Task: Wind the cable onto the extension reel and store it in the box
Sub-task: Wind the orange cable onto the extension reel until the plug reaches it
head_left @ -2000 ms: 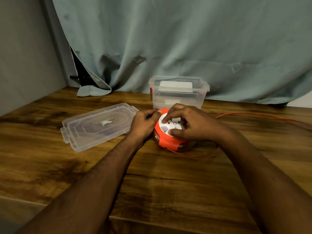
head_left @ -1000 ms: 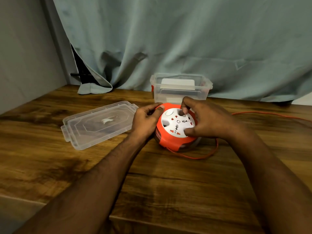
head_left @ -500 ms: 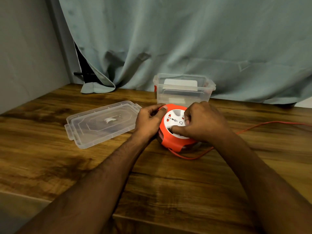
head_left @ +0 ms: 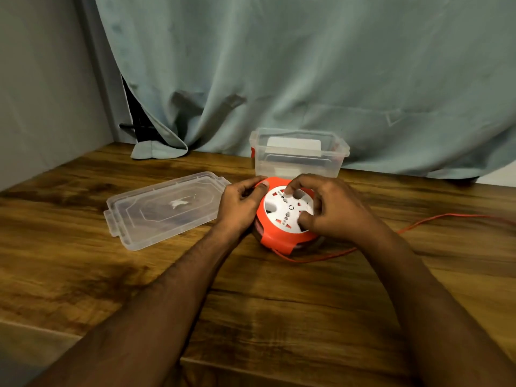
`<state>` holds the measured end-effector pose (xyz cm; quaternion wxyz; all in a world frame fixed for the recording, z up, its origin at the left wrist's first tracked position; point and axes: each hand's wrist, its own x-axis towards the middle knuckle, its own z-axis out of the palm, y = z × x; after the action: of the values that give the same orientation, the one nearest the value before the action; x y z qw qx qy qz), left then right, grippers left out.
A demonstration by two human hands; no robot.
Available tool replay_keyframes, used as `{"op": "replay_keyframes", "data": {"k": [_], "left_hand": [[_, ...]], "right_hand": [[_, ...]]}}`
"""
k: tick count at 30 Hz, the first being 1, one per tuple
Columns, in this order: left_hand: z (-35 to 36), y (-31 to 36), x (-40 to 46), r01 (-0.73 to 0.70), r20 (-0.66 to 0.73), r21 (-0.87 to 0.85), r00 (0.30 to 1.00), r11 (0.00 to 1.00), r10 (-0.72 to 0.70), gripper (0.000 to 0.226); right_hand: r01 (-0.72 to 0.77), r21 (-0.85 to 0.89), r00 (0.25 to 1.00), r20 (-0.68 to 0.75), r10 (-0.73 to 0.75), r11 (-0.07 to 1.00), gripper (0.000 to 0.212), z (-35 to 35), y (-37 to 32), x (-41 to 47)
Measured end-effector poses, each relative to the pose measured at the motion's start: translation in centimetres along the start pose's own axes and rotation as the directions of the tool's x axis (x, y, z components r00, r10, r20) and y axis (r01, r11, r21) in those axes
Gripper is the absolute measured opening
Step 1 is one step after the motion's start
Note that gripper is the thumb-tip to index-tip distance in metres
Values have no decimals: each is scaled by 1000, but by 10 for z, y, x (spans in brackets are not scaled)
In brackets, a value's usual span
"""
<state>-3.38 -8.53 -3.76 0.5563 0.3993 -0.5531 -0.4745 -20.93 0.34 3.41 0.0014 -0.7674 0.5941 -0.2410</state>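
An orange extension reel with a white socket face lies flat on the wooden table. My left hand grips its left rim, thumb on top. Curled fingers and thumb of my right hand press into recesses of the white face. A thin orange cable leaves the reel's underside, loops toward me and trails off to the right edge. Right behind the reel stands a clear plastic box, open, with something white inside.
The box's clear lid lies flat to the left of my left hand. A grey-green curtain hangs along the table's back edge. A grey wall closes the left side.
My right hand has turned on the reel's white face, fingers shifting around it, and the loose cable loop on the right has grown shorter. My left hand stayed on the rim.
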Motion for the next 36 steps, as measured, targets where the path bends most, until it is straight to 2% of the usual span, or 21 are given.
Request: {"op": "replay_keyframes", "data": {"k": [3, 8, 11, 16, 21, 24, 26, 29, 33, 36], "left_hand": [[0, 1, -1, 15, 2, -4, 1000, 1000, -15, 32], [2, -2, 1, 4, 27, -9, 1000, 1000, -3, 31], [2, -3, 1, 10, 11, -3, 1000, 1000, -10, 30], [3, 0, 0, 23, -37, -5, 999, 1000, -23, 24], [4, -2, -1, 9, -33, -10, 999, 1000, -9, 25], [4, -2, -1, -2, -31, -14, 1000, 1000, 1, 28], [5, -1, -3, 0, -25, -8, 1000, 1000, 0, 28], [4, 0, -3, -17, -10, -4, 1000, 1000, 17, 25], [3, -1, -2, -3, -9, 14, 1000, 1000, 3, 22], [3, -3, -2, -5, -8, 15, 1000, 1000, 5, 27]], "right_hand": [[-3, -36, 998, 60, 6, 999, 51, -6, 9, -3], [-34, -88, 998, 45, 38, 996, 68, -2, 21, -4], [-37, -97, 999, 11, 38, 995, 70, 0, 19, -4], [-121, -184, 993, -19, 120, 975, 56, 4, 7, 0], [-235, -205, 970, -115, 215, 950, 65, 24, -2, 6], [-262, -234, 960, -162, 228, 936, 63, 29, -14, 7], [-265, -234, 958, -174, 228, 935, 63, 32, -21, 7], [-227, -189, 964, -182, 193, 955, 51, 38, -22, 7], [-171, -128, 968, -204, 143, 977, 54, 41, -11, 5], [-130, -54, 964, -239, 113, 990, 36, 38, -5, 3]]}}
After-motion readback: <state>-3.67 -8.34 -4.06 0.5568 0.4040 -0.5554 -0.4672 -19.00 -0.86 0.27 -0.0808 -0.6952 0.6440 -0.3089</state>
